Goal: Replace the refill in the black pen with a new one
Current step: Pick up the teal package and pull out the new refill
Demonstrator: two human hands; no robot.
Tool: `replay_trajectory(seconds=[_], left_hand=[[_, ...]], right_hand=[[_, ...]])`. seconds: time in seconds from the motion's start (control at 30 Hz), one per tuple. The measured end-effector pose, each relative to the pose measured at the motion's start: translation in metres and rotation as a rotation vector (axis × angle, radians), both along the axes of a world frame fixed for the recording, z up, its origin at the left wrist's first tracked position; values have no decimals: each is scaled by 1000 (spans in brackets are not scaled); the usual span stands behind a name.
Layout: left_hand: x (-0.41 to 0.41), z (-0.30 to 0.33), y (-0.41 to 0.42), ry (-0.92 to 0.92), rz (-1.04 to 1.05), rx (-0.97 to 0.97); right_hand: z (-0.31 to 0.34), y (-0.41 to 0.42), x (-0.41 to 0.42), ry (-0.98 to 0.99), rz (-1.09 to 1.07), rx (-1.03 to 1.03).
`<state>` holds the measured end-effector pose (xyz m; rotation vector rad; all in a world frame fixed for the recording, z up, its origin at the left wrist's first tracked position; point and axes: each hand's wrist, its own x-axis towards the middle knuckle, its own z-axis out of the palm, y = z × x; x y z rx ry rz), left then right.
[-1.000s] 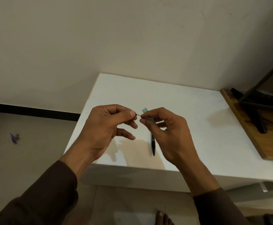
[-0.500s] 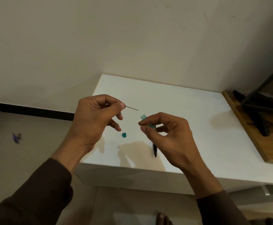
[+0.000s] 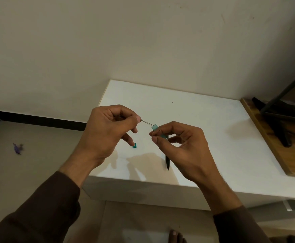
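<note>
My left hand (image 3: pixel 108 132) pinches a thin grey refill (image 3: pixel 147 122) between thumb and forefinger. The refill's free tip meets the open mouth of a teal pen tube (image 3: pixel 155 128). That tube is gripped by the fingertips of my right hand (image 3: pixel 181 149), and most of its length is hidden by those fingers. Both hands hover above the white table (image 3: pixel 187 109). A black pen part (image 3: pixel 167 162) lies on the table under my right hand, partly covered by it. A tiny teal cap (image 3: pixel 134 146) rests on the table by my left little finger.
A wooden board (image 3: pixel 266 137) with a black metal stand (image 3: pixel 283 118) occupies the table's right side. The table's left and front edges drop to the floor, where a small purple object (image 3: pixel 17 148) lies. A bare foot (image 3: pixel 175 236) shows at the bottom.
One second ago the hands were together. My left hand then drew the refill away to the left, and the teal cap appeared on the table. Now the refill's tip is back at the tube's mouth.
</note>
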<state>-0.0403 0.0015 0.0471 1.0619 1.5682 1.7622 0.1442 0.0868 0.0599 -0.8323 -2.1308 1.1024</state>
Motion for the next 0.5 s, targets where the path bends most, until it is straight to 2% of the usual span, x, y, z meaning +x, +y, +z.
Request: replay_trajectory(seconds=[0.43, 0.5], left_hand=[[4, 2, -1, 224, -91, -64], [3, 1, -1, 214, -107, -78]], right_hand=[[-4, 0, -2, -7, 57, 35], [-5, 0, -2, 9, 42, 23]])
